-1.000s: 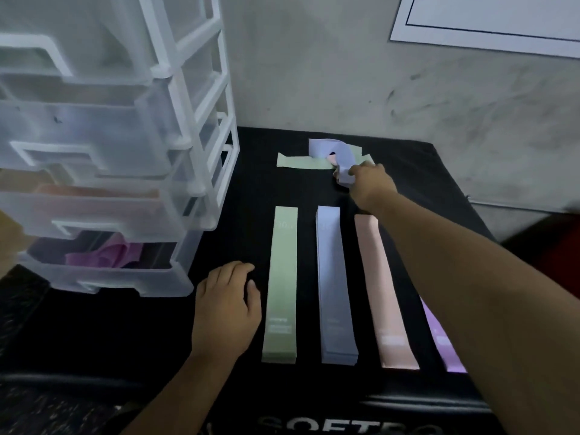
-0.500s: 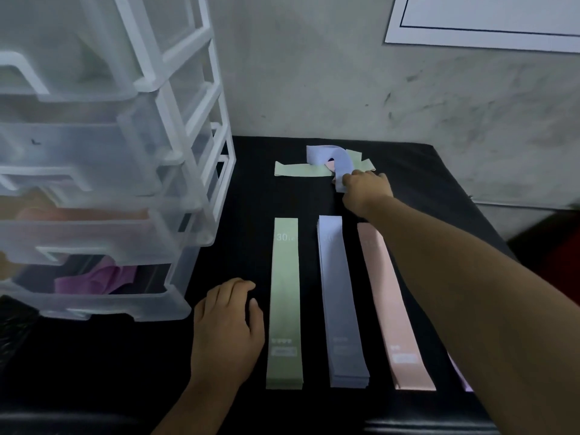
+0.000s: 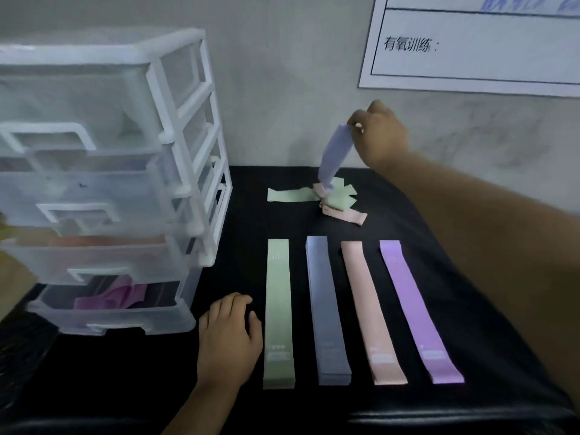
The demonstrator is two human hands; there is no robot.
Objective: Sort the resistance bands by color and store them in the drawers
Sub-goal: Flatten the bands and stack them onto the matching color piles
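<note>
My right hand (image 3: 378, 136) pinches one end of a blue-grey band (image 3: 333, 158) and holds it up over a tangled pile at the back of the table; its lower end still touches the pile. The pile holds a green band (image 3: 290, 195) and a pink band (image 3: 346, 216). Four neat stacks lie side by side in front: green (image 3: 278, 312), blue-grey (image 3: 326, 312), pink (image 3: 370, 312) and purple (image 3: 417, 312). My left hand (image 3: 229, 339) rests flat on the black table (image 3: 470, 309), left of the green stack. The clear drawer unit (image 3: 103, 183) stands on the left.
The lowest drawer (image 3: 110, 312) is pulled out a little with a purple band (image 3: 116, 296) inside. A drawer above shows something orange-pink. A white printed sheet (image 3: 470, 42) hangs on the grey wall behind the table.
My right hand has lifted the blue-grey band up off the pile, from table level to well above it. The camera view has tilted up. My left hand has stayed put.
</note>
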